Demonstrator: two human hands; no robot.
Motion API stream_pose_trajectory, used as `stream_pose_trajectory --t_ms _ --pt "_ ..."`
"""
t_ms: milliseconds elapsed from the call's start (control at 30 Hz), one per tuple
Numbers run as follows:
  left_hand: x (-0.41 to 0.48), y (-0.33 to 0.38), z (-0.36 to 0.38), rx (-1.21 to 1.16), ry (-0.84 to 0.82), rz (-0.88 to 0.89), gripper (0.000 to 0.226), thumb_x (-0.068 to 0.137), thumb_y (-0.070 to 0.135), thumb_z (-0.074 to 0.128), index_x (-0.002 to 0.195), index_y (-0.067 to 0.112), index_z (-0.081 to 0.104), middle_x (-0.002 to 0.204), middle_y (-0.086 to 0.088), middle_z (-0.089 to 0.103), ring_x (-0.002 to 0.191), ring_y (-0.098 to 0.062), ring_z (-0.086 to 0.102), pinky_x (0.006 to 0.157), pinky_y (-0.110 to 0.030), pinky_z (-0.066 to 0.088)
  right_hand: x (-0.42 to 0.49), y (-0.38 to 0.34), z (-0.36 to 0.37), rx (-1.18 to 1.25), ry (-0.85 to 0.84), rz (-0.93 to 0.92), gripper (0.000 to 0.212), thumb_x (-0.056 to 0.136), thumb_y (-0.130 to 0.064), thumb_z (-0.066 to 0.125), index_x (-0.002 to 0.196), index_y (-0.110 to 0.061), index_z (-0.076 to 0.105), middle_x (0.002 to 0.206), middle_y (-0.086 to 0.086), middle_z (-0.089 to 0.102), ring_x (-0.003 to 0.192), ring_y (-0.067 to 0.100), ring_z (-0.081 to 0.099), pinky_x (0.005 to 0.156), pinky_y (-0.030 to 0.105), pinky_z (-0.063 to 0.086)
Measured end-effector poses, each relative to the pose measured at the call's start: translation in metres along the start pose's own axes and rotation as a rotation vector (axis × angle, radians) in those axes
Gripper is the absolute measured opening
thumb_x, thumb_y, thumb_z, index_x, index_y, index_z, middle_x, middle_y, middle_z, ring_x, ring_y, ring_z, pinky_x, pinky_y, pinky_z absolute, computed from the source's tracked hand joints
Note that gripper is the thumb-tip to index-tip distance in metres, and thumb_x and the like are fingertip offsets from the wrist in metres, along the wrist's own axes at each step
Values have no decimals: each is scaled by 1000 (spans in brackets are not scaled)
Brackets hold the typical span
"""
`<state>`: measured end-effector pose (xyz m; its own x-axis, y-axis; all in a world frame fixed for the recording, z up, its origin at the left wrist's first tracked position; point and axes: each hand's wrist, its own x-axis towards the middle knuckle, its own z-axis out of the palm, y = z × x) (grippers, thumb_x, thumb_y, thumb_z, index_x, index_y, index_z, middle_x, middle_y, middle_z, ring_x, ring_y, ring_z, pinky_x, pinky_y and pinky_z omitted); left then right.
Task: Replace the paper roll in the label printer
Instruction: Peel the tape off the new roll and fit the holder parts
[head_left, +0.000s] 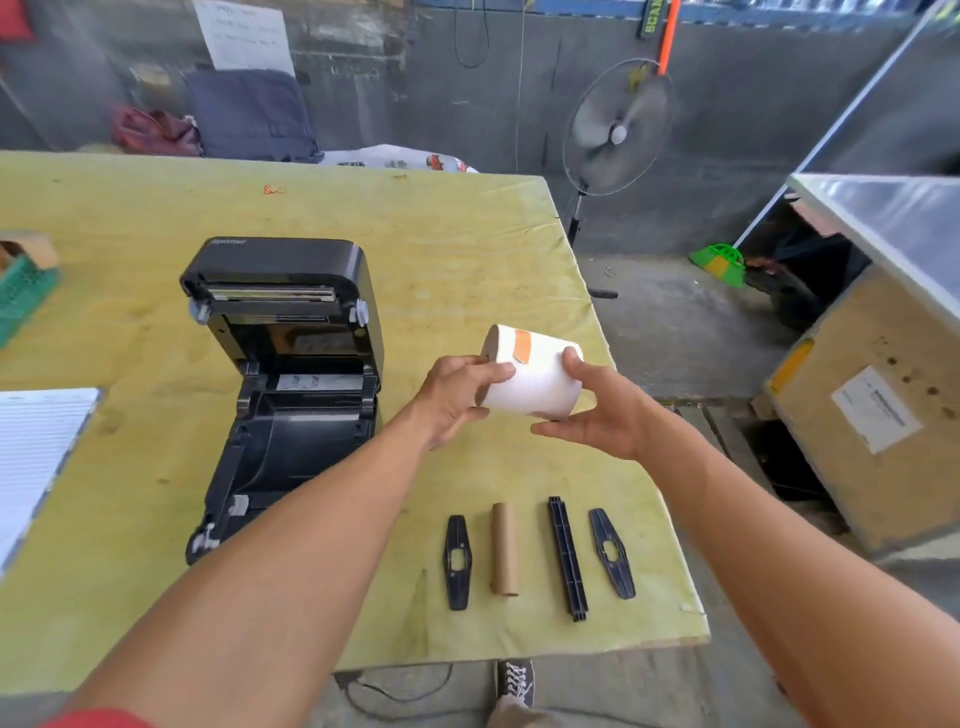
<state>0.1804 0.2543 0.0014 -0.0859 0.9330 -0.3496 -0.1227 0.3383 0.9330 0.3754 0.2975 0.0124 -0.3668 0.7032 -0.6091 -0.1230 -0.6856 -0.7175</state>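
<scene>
I see my left hand (457, 395) and right hand (597, 410) gripping the white paper roll (535, 376) just right of the open printer (285, 374).

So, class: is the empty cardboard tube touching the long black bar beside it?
Apart. The head view shows bare yellow tabletop between the cardboard tube and the long black bar.

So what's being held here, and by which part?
The white paper roll, held above the table: left hand at its open end, right hand on its curved side.
</scene>
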Motion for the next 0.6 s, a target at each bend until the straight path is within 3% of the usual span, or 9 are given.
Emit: stream_pose_trajectory --t_ms 133,300,367,467,533,600 --pt "-16 -5 6 -197 73 -22 36 87 32 65 112 7 67 104 -9 66 98 -32 61 86 -48 51 -17 0 6 -267 76 13 54 86 -54 68 120 -16 50 121 25 56 93 45 72 72 50 62" --pt "-23 2 5 -297 46 -148 60 81 60 59 115 11 63 112 -19 62 102 -40 63 87 -59 49 -33 2 14 -378 91 6 55 89 -56 62 123 -16 46 117 32 57 91 48 71 66 46 63" --pt "-23 6 3 -282 62 -180 54 79 57 64 110 13 64 111 -19 63 98 -39 64 82 -57 51 -35 1 17 -490 103 2 55 90 -61 57 123 -18 47 113 32 59 88 46 71 71 48 63" --pt "-18 8 1 -269 132 -193 34 76 46 68 95 17 66 97 -14 66 88 -36 65 81 -54 53 -34 -5 24 -874 209 -52 64 89 -69 50 126 -16 54 111 22 62 86 37 69 74 46 61" --pt "-13 6 1 -270 183 -201 32 74 44 68 91 17 66 88 -13 67 83 -35 66 80 -53 54 -30 -7 32 -1104 338 -226 64 88 -64 57 128 -14 56 117 13 64 93 29 65 77 40 55" --pt "-8 5 3 -287 221 -209 35 71 43 68 92 16 65 86 -13 66 80 -34 65 80 -55 54 -28 -4 39 -1237 485 -629 52 87 -49 68 126 -17 62 121 7 66 101 27 62 80 34 47"
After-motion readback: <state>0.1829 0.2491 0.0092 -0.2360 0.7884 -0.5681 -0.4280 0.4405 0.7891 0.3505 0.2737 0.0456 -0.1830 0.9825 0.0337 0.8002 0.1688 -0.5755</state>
